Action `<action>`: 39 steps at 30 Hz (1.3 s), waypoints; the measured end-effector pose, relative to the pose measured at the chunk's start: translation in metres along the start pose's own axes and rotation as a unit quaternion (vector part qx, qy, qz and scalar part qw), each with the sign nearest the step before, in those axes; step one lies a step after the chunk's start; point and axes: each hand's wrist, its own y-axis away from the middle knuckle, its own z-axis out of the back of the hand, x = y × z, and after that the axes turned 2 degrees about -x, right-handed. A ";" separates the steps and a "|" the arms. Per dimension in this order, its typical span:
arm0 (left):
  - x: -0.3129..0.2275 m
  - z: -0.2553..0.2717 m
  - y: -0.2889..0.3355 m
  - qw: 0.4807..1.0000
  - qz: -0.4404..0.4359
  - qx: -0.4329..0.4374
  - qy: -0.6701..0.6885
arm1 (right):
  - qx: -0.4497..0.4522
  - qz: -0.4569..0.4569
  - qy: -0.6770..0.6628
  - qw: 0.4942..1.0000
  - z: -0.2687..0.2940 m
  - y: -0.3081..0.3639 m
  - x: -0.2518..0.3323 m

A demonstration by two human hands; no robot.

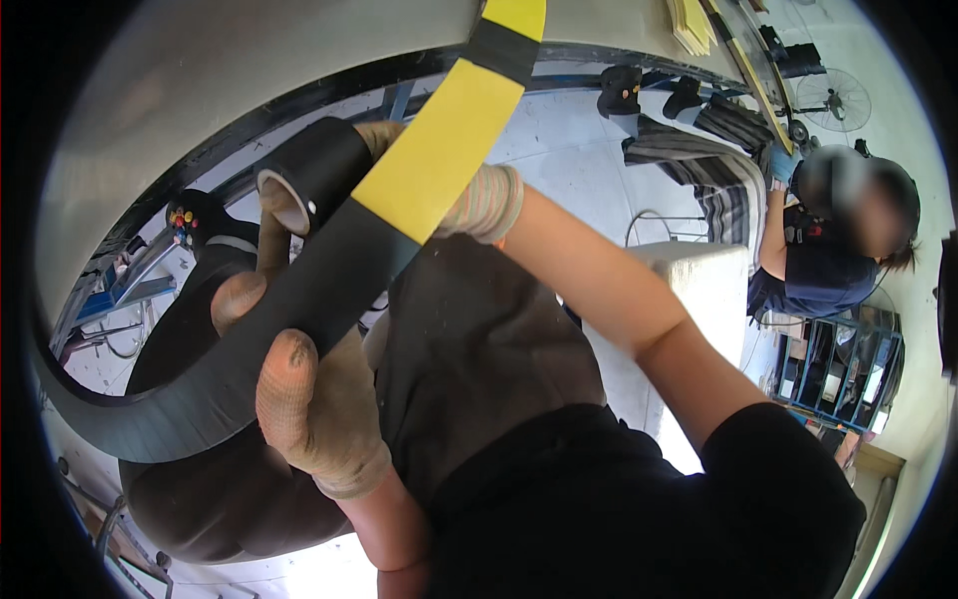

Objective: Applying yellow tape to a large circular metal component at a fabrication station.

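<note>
Our left hand [329,424] holds the black band [344,265] over our lap, thumb across its face, fingers curled past its far edge. Our right hand [484,205] is partly behind the band, beside the black roll [324,165]; we cannot tell which it grips. The band's upper part crosses the dark edge of the table [289,55] in view, and pale floor [574,150] opens between that edge and our right forearm. We count one band, two yellow sections [439,150] on it, one roll and two gloved hands.

Smooth matt black strip [344,265] — papery yellow band [439,150], rough knitted gloves [339,429]
</note>
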 end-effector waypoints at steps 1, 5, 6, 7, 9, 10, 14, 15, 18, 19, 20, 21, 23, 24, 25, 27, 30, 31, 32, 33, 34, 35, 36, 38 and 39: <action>0.002 0.000 0.001 1.000 -0.004 0.004 0.008 | -0.024 -0.045 0.103 0.993 0.001 0.011 0.006; 0.002 -0.003 0.007 0.998 -0.022 -0.056 0.029 | 0.033 -0.259 -0.092 0.961 0.000 0.057 0.079; 0.003 -0.004 0.005 0.998 -0.017 -0.061 0.003 | 0.018 -0.272 -0.073 0.959 0.007 0.073 0.104; 0.005 -0.006 0.006 0.998 -0.008 -0.065 -0.021 | -0.001 -0.287 -0.052 0.957 0.009 0.083 0.126; 0.013 -0.005 0.009 0.996 -0.019 -0.078 -0.039 | -0.045 -0.232 0.025 0.971 -0.019 0.060 0.172; 0.010 -0.001 0.009 0.992 -0.045 -0.095 -0.064 | -0.052 -0.292 0.097 0.950 -0.041 0.035 0.188; 0.019 -0.017 0.006 0.998 -0.002 -0.053 -0.036 | 0.124 0.026 0.257 0.958 -0.019 0.010 0.147; 0.028 -0.001 -0.001 0.998 0.014 -0.036 0.057 | 0.164 -0.088 0.216 0.959 -0.013 -0.016 0.152; 0.021 0.016 -0.003 0.995 -0.058 -0.008 -0.081 | 0.240 0.007 0.266 0.933 -0.015 -0.011 0.170; 0.010 0.020 0.003 0.995 -0.050 -0.072 -0.055 | 0.211 -0.091 0.163 0.960 -0.024 0.008 0.173; 0.004 0.013 0.002 0.994 -0.049 -0.081 -0.051 | 0.166 -0.200 0.080 0.962 -0.031 0.030 0.192; 0.012 -0.001 -0.005 0.994 -0.071 -0.015 -0.075 | 0.096 -0.304 0.016 0.948 -0.035 0.057 0.217; 0.015 0.006 -0.011 0.984 -0.110 0.041 -0.137 | -0.013 -0.448 0.001 0.894 -0.047 0.071 0.197; 0.018 0.003 -0.011 0.985 -0.106 0.038 -0.128 | -0.076 -0.493 0.073 0.863 -0.050 0.078 0.162; 0.020 0.000 -0.010 0.989 -0.091 0.041 -0.107 | -0.085 -0.439 0.099 0.889 -0.040 0.076 0.128; 0.016 -0.002 -0.009 0.991 -0.069 0.042 -0.106 | -0.039 -0.303 0.178 0.935 -0.015 0.048 0.076; 0.014 0.005 -0.009 0.991 -0.060 0.038 -0.109 | 0.002 0.026 0.372 0.928 0.020 0.012 0.024; 0.018 0.003 -0.005 0.992 -0.065 0.008 -0.104 | -0.012 0.276 0.478 0.834 0.024 0.005 0.016; 0.020 -0.005 -0.003 0.992 -0.066 0.005 -0.105 | -0.010 0.276 0.476 0.835 0.025 0.002 0.011; 0.006 -0.012 0.004 0.997 -0.048 -0.022 -0.060 | -0.001 0.219 0.260 0.940 0.006 -0.012 0.009; 0.012 -0.015 0.006 0.999 -0.010 -0.037 0.006 | -0.004 0.137 0.056 0.989 0.005 -0.011 0.015; 0.020 -0.007 0.007 0.999 0.013 -0.011 0.038 | 0.021 0.173 0.119 0.977 0.015 -0.007 0.031; 0.021 -0.008 0.009 0.999 0.008 -0.011 0.033 | 0.023 0.177 0.115 0.977 0.018 0.001 0.026; 0.028 -0.019 0.012 0.992 -0.006 -0.077 -0.098 | 0.022 0.323 0.306 0.895 0.033 0.017 0.005; 0.031 -0.029 0.009 0.988 0.000 -0.114 -0.100 | 0.026 0.065 0.071 0.995 0.030 0.035 0.033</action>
